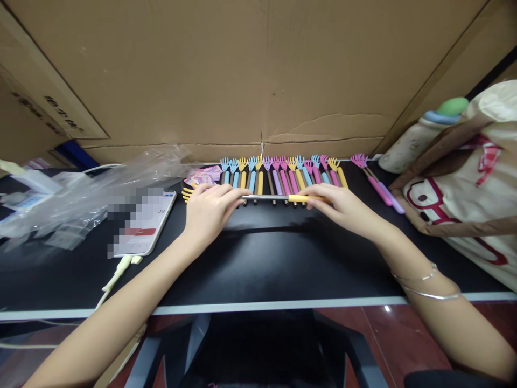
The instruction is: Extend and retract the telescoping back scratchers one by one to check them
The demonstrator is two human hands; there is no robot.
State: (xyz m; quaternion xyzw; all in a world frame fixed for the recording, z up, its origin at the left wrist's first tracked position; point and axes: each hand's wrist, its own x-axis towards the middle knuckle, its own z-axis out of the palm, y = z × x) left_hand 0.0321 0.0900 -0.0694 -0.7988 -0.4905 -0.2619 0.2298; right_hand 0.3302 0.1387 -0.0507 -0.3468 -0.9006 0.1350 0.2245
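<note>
Between my two hands a yellow telescopic back scratcher (pixel 297 198) is stretched level above the black table, its metal rod drawn out. My left hand (pixel 212 209) grips it near the claw end, and yellow claw fingers poke out to the left of that hand. Around the yellow handle the fingers of my right hand (pixel 339 207) are closed. Just behind the rod lies a row of back scratchers (pixel 283 175) in blue, yellow, pink and purple, claws toward the cardboard. Part of the row is hidden by my hands.
Left are a phone (pixel 147 221) on a charging cable, clear plastic bags (pixel 133 167) and pink cards (pixel 204 175). Farther right lie a pink and a purple back scratcher (pixel 379 188), a bottle (pixel 416 137) and a cloth bag (pixel 484 188). Cardboard (pixel 242 75) walls the back.
</note>
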